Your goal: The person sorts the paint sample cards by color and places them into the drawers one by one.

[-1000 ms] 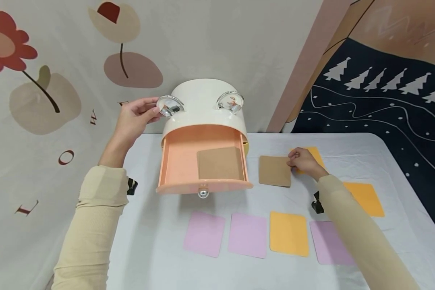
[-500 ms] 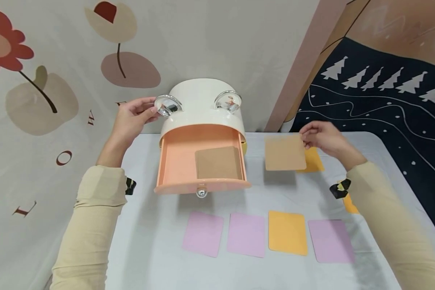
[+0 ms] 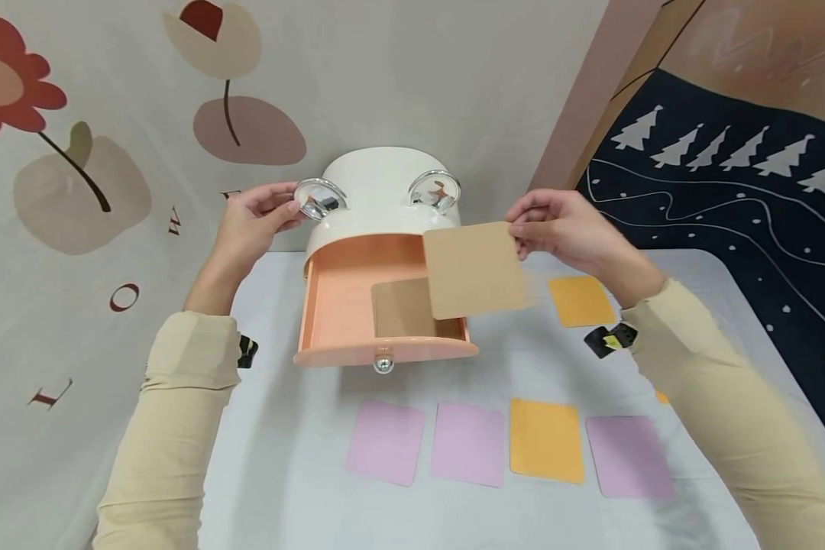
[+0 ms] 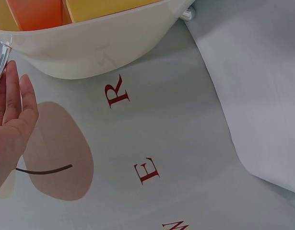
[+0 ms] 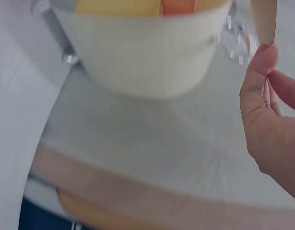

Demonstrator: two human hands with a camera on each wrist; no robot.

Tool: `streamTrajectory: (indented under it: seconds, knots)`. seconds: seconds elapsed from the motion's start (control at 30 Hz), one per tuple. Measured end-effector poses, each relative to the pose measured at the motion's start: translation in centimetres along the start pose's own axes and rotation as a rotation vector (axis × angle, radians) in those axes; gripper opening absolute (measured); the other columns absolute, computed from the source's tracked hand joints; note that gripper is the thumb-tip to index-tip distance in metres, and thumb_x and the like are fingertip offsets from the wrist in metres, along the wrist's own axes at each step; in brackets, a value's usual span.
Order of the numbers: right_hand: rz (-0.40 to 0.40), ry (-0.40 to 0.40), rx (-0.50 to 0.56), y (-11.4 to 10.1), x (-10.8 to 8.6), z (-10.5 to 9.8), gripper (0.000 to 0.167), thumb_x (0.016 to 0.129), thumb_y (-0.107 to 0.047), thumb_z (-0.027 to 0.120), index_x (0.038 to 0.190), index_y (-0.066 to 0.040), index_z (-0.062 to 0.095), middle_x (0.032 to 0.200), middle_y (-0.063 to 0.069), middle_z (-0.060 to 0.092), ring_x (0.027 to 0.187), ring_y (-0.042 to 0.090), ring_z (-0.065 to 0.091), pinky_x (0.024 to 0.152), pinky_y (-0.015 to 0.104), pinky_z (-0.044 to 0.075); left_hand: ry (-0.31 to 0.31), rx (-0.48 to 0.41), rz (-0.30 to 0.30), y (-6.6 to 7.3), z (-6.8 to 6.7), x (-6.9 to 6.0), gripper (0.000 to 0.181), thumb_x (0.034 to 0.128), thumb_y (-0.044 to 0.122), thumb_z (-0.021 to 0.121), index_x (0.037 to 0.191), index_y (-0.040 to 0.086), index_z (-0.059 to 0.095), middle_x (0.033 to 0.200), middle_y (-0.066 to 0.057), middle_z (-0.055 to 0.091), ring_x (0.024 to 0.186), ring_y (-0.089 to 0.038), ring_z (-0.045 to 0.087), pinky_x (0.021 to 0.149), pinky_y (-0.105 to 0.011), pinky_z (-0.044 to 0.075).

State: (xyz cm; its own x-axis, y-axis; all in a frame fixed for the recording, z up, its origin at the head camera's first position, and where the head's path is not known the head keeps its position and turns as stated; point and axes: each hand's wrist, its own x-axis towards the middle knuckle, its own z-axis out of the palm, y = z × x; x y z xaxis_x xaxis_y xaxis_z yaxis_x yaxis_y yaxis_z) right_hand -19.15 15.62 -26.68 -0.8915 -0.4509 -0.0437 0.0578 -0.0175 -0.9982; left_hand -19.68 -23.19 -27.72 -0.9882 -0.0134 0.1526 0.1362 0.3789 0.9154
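A white rounded box (image 3: 385, 172) with two round silver discs on its front has its peach drawer (image 3: 340, 298) pulled out. My left hand (image 3: 247, 223) holds the edge of the left silver disc (image 3: 321, 198) between thumb and fingers. With thumb and fingertips, my right hand (image 3: 569, 233) pinches the corner of a brown card (image 3: 477, 271), raised over the drawer's right side and partly covering it. Beneath it, another brown card (image 3: 400, 305) lies in the drawer. In the right wrist view the held card (image 5: 265, 19) appears edge-on.
Pink cards (image 3: 385, 443) and an orange card (image 3: 546, 441) lie in a row along the front of the white-covered table. Another orange card (image 3: 581, 301) lies right of the drawer. A silver knob (image 3: 383, 363) sticks out from the drawer front. A patterned wall stands behind.
My right hand has lifted the brown card off the table and carried it left over the drawer. My left hand stays on the silver disc.
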Motion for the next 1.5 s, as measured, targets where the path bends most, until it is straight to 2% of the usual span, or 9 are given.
streamTrajectory:
  seconds: [0.2,0.4,0.63,0.83,0.97,1.17,1.33,1.43,1.5]
  knots:
    - [0.049,-0.009,-0.041,1.2,1.5,3.9,0.008,0.088,0.010,0.051,0.096,0.010,0.051,0.078,0.013,0.059,0.062,0.020,0.058,0.061,0.028,0.055,-0.001,0.003,-0.011,0.1,0.0,0.0,0.036,0.0885,0.012,0.059,0.122,-0.001,0.056,0.097,0.000,0.062,0.079,-0.006,0.061,0.078,-0.019,0.052]
    - [0.074,-0.082,-0.070,2.2,2.0,5.8,0.010,0.088,0.010,0.050,0.098,0.012,0.049,0.081,0.014,0.059,0.065,0.019,0.060,0.066,0.031,0.056,-0.004,0.004,-0.024,0.0,0.0,0.0,0.037,0.0881,0.014,0.059,0.123,0.001,0.055,0.099,-0.002,0.062,0.080,-0.007,0.061,0.079,-0.019,0.051]
    - [0.054,-0.088,-0.120,2.0,1.6,5.4,0.014,0.086,0.007,0.056,0.098,0.012,0.051,0.089,0.025,0.057,0.073,0.025,0.061,0.069,0.034,0.056,-0.004,-0.008,-0.016,-0.1,-0.1,0.1,0.037,0.0883,0.014,0.059,0.123,0.000,0.055,0.098,-0.002,0.062,0.080,-0.007,0.061,0.078,-0.018,0.052]
    - [0.034,-0.092,-0.242,1.4,0.3,4.5,0.021,0.088,-0.002,0.058,0.104,0.010,0.052,0.094,0.020,0.058,0.078,0.030,0.059,0.072,0.035,0.055,-0.002,-0.014,-0.019,-0.1,-0.1,0.0,0.037,0.0880,0.013,0.060,0.122,0.000,0.055,0.096,-0.001,0.062,0.079,-0.007,0.061,0.077,-0.018,0.052]
    - [0.018,-0.129,-0.264,0.9,-1.4,4.3,0.024,0.089,-0.003,0.057,0.109,0.010,0.051,0.093,0.016,0.060,0.080,0.032,0.060,0.073,0.037,0.055,0.000,-0.023,-0.007,-0.1,0.0,0.0,0.036,0.0881,0.012,0.059,0.121,-0.002,0.056,0.094,0.001,0.062,0.078,-0.006,0.061,0.076,-0.018,0.052]
    - [-0.041,-0.251,-0.217,1.0,-3.9,5.2,0.021,0.089,0.005,0.052,0.109,0.011,0.051,0.093,0.020,0.061,0.079,0.031,0.061,0.073,0.041,0.055,0.003,-0.024,-0.006,-0.1,0.0,-0.1,0.035,0.0883,0.010,0.059,0.121,-0.003,0.056,0.094,0.001,0.062,0.077,-0.006,0.061,0.075,-0.017,0.052]
    - [-0.092,-0.446,-0.156,2.0,-5.6,6.8,0.022,0.088,0.008,0.052,0.109,0.014,0.049,0.099,0.028,0.057,0.084,0.033,0.061,0.074,0.043,0.054,0.004,-0.009,-0.007,-0.1,0.0,-0.1,0.036,0.0886,0.011,0.059,0.122,-0.002,0.055,0.097,-0.002,0.062,0.078,-0.006,0.061,0.076,-0.018,0.052]
    - [-0.092,-0.556,-0.149,2.8,-6.3,8.0,0.026,0.088,0.008,0.053,0.113,0.013,0.048,0.106,0.026,0.056,0.090,0.034,0.060,0.078,0.041,0.053,0.004,-0.007,-0.007,0.0,0.0,-0.1,0.036,0.0886,0.011,0.058,0.122,-0.002,0.055,0.098,-0.003,0.062,0.079,-0.007,0.062,0.077,-0.019,0.052]
    - [-0.077,-0.601,-0.169,3.4,-6.7,8.9,0.030,0.088,0.006,0.054,0.117,0.011,0.048,0.111,0.022,0.055,0.096,0.032,0.058,0.082,0.038,0.052,0.005,-0.006,-0.007,0.0,0.0,-0.1,0.036,0.0885,0.011,0.059,0.122,-0.002,0.055,0.098,-0.003,0.062,0.079,-0.007,0.062,0.077,-0.019,0.052]
